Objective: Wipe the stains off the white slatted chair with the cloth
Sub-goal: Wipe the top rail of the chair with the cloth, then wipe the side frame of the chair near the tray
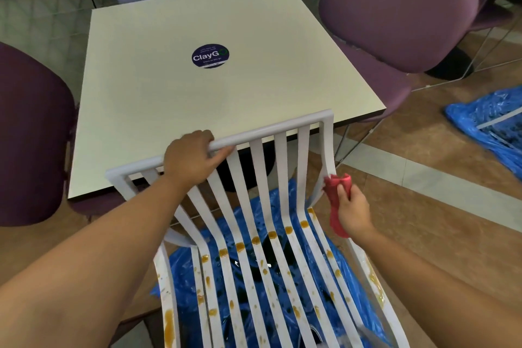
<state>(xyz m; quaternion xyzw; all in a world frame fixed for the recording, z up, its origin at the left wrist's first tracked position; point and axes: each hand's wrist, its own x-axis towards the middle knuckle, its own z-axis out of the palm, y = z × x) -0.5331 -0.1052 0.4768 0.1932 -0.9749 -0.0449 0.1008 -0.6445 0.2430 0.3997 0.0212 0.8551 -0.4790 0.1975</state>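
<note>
I stand over a brown tiled floor (423, 198) with pale stripes. 1 blue sheet (182, 271) lies on it beneath my chair (304, 167); another sheet (491, 118) lies to my right. The table (169, 110) ahead bears 1 round sticker (210, 55).

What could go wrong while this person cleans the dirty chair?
The red cloth in the right hand is small and bunched, so it may smear the brown stains on the white chair rather than lift them. The right forearm crosses over the stained right seat edge and could pick up mess. Drips may fall through the gaps onto the blue plastic sheet.
</note>
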